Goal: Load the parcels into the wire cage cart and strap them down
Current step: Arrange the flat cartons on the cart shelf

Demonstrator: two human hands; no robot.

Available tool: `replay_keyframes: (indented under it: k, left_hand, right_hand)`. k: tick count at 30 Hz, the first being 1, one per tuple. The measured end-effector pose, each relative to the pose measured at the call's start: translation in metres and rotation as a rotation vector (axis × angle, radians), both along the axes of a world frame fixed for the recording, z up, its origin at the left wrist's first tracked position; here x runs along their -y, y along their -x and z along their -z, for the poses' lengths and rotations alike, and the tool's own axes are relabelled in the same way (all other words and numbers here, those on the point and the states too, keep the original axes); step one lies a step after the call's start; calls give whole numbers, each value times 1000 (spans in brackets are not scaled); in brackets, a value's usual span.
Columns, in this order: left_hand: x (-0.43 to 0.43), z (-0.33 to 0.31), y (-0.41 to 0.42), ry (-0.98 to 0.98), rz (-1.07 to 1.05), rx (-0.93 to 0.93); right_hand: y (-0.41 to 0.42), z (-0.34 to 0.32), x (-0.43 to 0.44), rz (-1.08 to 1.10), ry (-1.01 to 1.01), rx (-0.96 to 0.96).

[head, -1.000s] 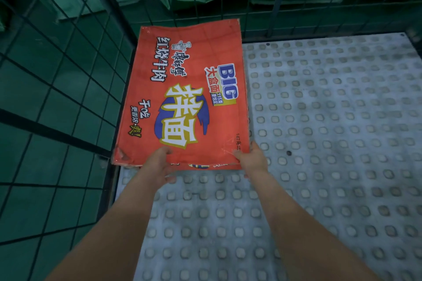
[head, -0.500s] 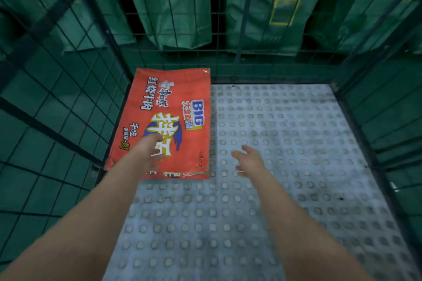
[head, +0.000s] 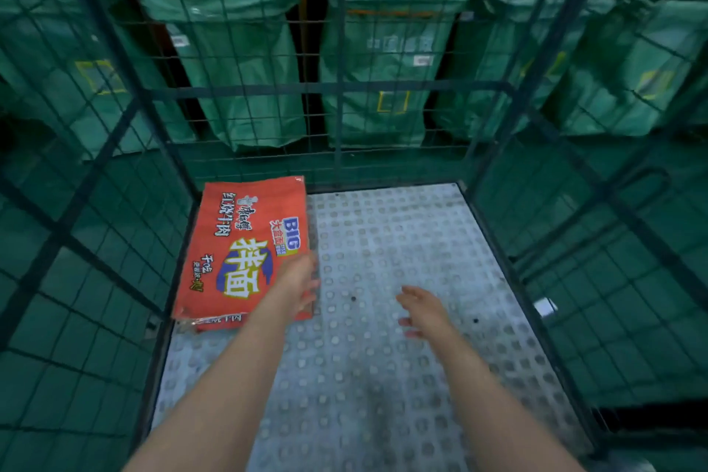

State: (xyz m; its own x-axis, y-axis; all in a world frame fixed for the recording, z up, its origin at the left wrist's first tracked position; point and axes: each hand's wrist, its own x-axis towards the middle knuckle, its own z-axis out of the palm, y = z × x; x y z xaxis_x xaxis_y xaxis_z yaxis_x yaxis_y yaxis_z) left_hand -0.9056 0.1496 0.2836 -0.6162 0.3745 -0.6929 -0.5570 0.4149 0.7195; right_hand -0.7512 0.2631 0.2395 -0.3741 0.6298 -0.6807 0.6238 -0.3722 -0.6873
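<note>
Since half a second ago the left hand (head: pixel 298 280) has slid from the middle of the parcel (head: pixel 237 238) to its near right edge, fingers loose and uncurled; whether it touches is unclear through blur. The right hand (head: pixel 423 312) hovers just to the right, fingers spread, holding nothing. The parcel is a flat, glossy orange-red pack, rectangular, with white, yellow and blue printed lettering. It lies in the far left corner of the wire cage cart (head: pixel 339 88), against the left mesh wall. The floor (head: pixel 383 376) is a pale grey panel covered in round studs. Beyond the dark wire grid hang green woven sacks (head: pixel 387 61).
</note>
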Motion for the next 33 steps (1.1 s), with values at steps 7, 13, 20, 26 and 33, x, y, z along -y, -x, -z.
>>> replay_keyframes:
  k: [7,13,20,26,33]
  left_hand:
    - [-1,-36,-36,28,306,-64]
    - [7,-41,-77,53,561,-127]
    - [3,-43,-157,35,878,-110]
    - [4,-38,-231,46,1117,-121]
    - [26,-30,-338,94,1389,-99]
  right_hand:
    - [-51,-44,32,175,-27,-1]
    - [-102,-60,68,341,-39,-39]
    - [-191,-54,110,648,-72,-100]
    - [-254,-49,151,857,-31,-76]
    - [-333,-44,214,1062,88,-100]
